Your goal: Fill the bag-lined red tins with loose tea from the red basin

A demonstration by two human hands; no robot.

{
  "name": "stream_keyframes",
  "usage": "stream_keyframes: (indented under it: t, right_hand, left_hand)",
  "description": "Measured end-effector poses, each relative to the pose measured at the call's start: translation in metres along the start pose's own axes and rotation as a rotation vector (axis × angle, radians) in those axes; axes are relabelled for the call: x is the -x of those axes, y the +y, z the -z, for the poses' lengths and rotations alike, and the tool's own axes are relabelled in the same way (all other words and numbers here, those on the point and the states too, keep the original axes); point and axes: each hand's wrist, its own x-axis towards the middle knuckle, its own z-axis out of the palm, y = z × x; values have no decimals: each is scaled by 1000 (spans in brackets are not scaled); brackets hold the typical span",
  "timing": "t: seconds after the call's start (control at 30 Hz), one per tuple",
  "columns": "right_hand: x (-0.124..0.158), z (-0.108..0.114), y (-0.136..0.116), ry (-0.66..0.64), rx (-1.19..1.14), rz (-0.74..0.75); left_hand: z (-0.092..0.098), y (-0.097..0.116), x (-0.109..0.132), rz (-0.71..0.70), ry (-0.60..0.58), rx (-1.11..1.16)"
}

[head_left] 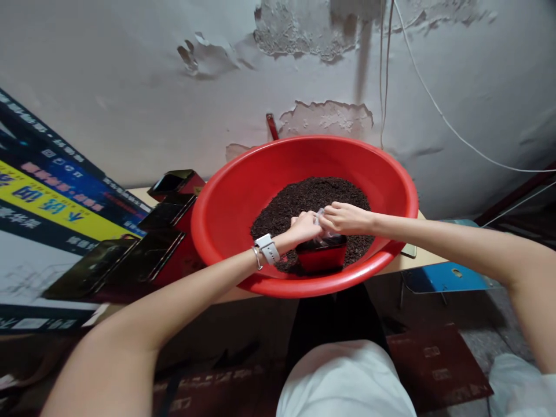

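Note:
A big red plastic basin (243, 191) sits on a table edge and holds a heap of dark loose tea leaves (304, 200). A small red box (322, 259) stands in the leaves near the basin's front rim. My left hand (304, 227), with a white watch on the wrist, and my right hand (345, 218) meet just above the box. Both have fingers closed on a clear plastic bag (324, 226) that lines or sits in the box. The bag is mostly hidden by my fingers.
Several open red boxes with dark shiny linings (143, 249) stand left of the basin. A printed cardboard carton (47, 197) lies at far left. A blue stool (443, 278) is at right. The peeling wall is close behind, with a white cable (434, 104) hanging.

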Motion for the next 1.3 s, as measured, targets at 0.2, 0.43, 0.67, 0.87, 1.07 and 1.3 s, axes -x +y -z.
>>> stream_keyframes:
  t: [0.2,0.43,0.67,0.87,1.07,1.3]
  right_hand:
    - [2,-11,-5,-17,-390,-418]
    - [-7,13,-1,-167,-1211,-890]
    - [59,68,19,536,-1327,-944]
    - [175,45,24,1349,-934,-1328]
    - [228,-100,-13,192,-729,-1353]
    - [224,-175,-58,-151,-274,-1095]
  left_hand:
    - [3,-7,20,-156,211,43]
    - [-7,-7,40,-579,228,2]
    - [-8,-4,7,-768,3,-352]
    - [-2,12,-8,-813,-149,-763]
    - [0,21,-11,-800,-233,-804]
    - [4,16,9,-634,-158,-495]
